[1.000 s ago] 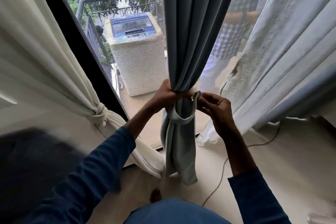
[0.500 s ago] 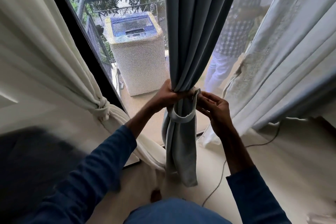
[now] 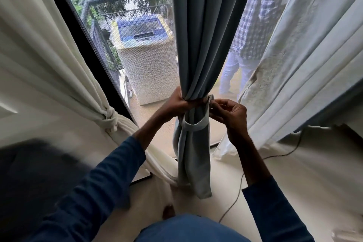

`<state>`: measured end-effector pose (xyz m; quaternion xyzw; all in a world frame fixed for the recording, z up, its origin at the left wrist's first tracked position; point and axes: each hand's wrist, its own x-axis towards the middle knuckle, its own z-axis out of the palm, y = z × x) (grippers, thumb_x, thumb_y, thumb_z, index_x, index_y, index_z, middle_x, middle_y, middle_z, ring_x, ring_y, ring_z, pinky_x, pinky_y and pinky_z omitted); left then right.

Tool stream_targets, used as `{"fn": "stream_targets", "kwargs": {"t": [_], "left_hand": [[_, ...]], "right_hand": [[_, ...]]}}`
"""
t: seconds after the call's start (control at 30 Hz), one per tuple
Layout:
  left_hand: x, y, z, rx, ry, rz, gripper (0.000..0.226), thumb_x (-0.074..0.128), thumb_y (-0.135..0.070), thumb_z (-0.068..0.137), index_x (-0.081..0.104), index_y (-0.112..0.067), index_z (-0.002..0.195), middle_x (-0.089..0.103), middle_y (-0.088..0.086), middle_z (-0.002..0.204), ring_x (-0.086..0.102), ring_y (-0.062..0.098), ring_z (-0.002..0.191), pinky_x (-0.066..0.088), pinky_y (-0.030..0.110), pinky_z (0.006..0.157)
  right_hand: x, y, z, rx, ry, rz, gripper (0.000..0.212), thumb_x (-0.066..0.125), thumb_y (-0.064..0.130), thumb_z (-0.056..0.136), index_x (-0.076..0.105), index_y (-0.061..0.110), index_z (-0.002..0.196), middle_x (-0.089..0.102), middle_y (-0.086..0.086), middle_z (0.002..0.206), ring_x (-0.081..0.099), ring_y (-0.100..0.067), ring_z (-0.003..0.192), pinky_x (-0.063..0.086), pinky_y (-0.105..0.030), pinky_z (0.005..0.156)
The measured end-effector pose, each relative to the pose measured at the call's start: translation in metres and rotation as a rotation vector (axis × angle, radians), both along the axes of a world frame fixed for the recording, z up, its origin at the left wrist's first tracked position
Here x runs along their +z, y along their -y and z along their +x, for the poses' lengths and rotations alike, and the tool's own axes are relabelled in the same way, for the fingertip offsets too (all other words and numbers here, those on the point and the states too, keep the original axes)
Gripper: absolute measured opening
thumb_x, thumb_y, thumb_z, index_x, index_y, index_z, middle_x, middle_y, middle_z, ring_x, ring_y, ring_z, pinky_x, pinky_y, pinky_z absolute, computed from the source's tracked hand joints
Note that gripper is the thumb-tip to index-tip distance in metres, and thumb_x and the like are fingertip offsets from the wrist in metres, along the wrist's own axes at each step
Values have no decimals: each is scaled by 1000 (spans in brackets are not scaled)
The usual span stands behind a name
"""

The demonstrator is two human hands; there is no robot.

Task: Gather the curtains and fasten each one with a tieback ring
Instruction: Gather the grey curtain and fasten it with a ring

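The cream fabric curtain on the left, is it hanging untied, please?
No, the cream fabric curtain is cinched in a knot at its waist.

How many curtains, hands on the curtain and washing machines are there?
Curtains: 3 (cream curtain, grey-blue curtain, whitish curtain)
Hands: 2 (left hand gripping grey-blue curtain, right hand pinching its tieback)
Washing machine: 1
Total: 6

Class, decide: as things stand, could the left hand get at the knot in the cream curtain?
Probably yes: nothing stands between the left hand and the knot. But it grips the grey curtain while the right hand pinches the tieback, so it would have to let go first.
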<state>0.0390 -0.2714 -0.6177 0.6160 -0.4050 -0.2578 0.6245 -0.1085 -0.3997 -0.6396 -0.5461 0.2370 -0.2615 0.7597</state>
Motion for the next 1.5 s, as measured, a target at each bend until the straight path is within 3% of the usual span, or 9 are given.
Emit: {"fn": "stream_targets", "kwargs": {"t": [0.2,0.43,0.53,0.7,0.83,1.03,1.23,1.37,1.5], "left_hand": [[-3,3,-4,98,22,15,35,92,-16,70,77,-31,98,78,-1,101,74,13,94,59,25,77],[-11,5,-7,198,133,17,21,85,-17,80,75,-11,97,76,11,94,75,28,91,61,50,77],[-10,6,-6,211,168,39,22,84,-20,80,74,-15,99,76,10,96,74,27,92,60,52,77],[-5,7,-3,180,190,91,29,83,-23,82,73,-9,105,75,11,98,74,26,94,60,53,78],[0,-2,3,124,207,204,47,88,-35,75,72,-15,115,75,6,108,72,22,104,58,51,89],[7,-29,23,-80,201,247,56,83,-12,80,62,-5,132,68,10,128,64,25,122,51,49,104],[15,-42,32,-78,112,259,50,84,-33,82,65,-24,128,71,-4,124,68,15,115,57,28,91],[2,-44,32,55,184,275,62,89,-42,73,62,-31,127,69,-5,125,69,14,111,58,37,95],[-12,-38,16,183,182,252,67,93,-44,63,62,-30,120,69,-4,116,74,15,92,63,40,82]], "right_hand": [[2,0,2,32,-69,-138,28,74,16,92,67,-7,106,71,-17,92,72,-19,73,60,-34,62],[0,9,5,89,-103,-344,20,74,14,92,75,-6,96,73,-8,72,65,-13,62,58,-28,55],[-4,5,9,59,-96,-361,12,73,8,92,74,-3,89,70,8,60,63,-4,54,56,-22,52],[-3,6,11,61,-72,-341,12,74,11,91,74,6,81,68,7,58,62,-5,54,59,-27,55],[-3,15,9,59,-87,-310,7,76,15,90,76,9,85,73,-2,68,65,-12,61,59,-29,57],[-1,35,8,31,-105,-304,16,72,11,93,74,3,106,74,-15,86,69,-16,79,62,-31,66],[2,44,9,5,-114,-299,28,70,12,95,67,1,121,75,-19,97,73,-19,87,64,-33,70],[-2,46,3,-3,-120,-319,35,71,12,94,64,4,127,74,-15,109,74,-19,93,64,-39,75],[-4,41,0,-15,-98,-296,40,72,8,92,60,1,130,70,-17,119,72,-29,103,62,-44,80]]}}
